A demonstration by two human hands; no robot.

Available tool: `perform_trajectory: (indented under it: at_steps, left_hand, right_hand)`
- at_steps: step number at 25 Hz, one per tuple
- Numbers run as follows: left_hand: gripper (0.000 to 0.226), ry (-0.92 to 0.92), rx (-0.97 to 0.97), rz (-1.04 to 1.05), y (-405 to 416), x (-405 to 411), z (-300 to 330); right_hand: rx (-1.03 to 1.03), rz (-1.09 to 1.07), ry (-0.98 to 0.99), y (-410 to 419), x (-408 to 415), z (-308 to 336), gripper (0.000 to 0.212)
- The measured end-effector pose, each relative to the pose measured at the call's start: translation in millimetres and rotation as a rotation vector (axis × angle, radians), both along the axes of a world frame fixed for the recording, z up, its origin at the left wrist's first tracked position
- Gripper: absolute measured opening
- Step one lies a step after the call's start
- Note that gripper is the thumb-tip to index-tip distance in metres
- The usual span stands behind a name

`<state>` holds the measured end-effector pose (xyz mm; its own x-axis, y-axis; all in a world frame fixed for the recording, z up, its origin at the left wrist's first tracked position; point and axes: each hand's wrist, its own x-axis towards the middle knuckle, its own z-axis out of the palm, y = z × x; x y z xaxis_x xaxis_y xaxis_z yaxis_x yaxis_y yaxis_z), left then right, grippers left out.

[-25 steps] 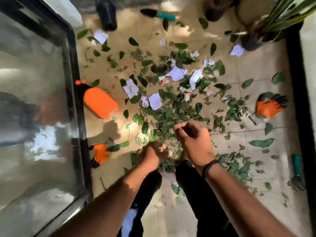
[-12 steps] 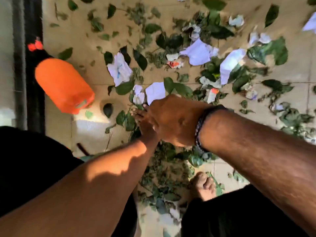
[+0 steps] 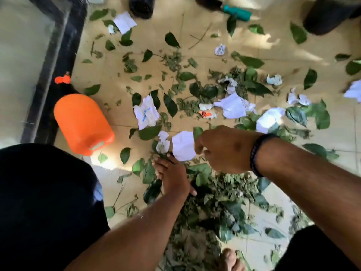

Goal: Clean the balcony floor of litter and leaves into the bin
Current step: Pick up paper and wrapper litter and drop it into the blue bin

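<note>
**Balcony clean-up barely begun**

While the right hand (image 3: 222, 149) pinches a white paper scrap (image 3: 183, 145), the left hand (image 3: 172, 176) presses spread fingers on leaves (image 3: 213, 194) beneath; litter lies beyond both, no bin visible.

Bare tile floor (image 3: 289, 53) lies open toward the far edge, between the trowel (image 3: 224, 6) and the scattered leaves (image 3: 197, 90). Along the left edge, the orange jug (image 3: 82, 124) lies just beside the dark door frame (image 3: 58, 61), narrowing the way there. A black pot (image 3: 330, 14) blocks the far right corner.
</note>
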<state>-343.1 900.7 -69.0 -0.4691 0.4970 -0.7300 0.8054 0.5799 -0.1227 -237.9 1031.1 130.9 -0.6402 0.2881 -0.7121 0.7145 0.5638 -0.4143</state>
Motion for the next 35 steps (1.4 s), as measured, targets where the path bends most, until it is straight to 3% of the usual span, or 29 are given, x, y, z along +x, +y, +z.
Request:
perform_trajectory:
  at_steps: [2,5,15,18,20,22,24,27,29,33,35]
  left_hand:
    - [0.171,-0.001,-0.021,0.024,3,1,-7]
    - [0.172,0.005,-0.025,0.013,3,0,-10]
    - [0.167,0.036,-0.028,-0.06,0,-2,-2]
    - [0.134,-0.064,-0.066,-0.165,12,-19,16]
    - [0.083,-0.156,-0.082,-0.22,31,-37,34]
    - [0.038,0.01,0.026,-0.289,52,-47,52]
    - [0.035,0.136,0.205,-0.409,62,-46,58]
    - [0.055,0.051,0.327,-0.615,54,-47,30]
    - [0.043,0.042,0.39,-0.676,51,-52,14]
    - [0.026,0.069,0.418,-0.538,64,-55,23]
    - [0.026,-0.009,0.393,-0.432,86,-63,48]
  right_hand:
    - [-0.099,-0.089,0.002,7,5,8,0.031]
    - [-0.068,-0.187,0.07,18,-2,11,0.025]
    - [-0.024,-0.242,0.05,33,-10,-1,0.03]
    - [-0.022,-0.253,0.055,35,-10,-1,0.029]
    - [-0.027,-0.223,0.049,34,-14,5,0.028]
    - [-0.002,-0.193,0.058,36,-16,8,0.031]
    - [0.018,-0.188,0.062,38,-14,9,0.031]
    - [0.026,-0.193,0.063,37,-10,6,0.026]
    - [0.018,-0.214,0.075,37,-8,2,0.026]
    - [0.031,-0.257,0.068,40,-4,-2,0.025]
    - [0.039,-0.291,0.077,42,-4,-2,0.024]
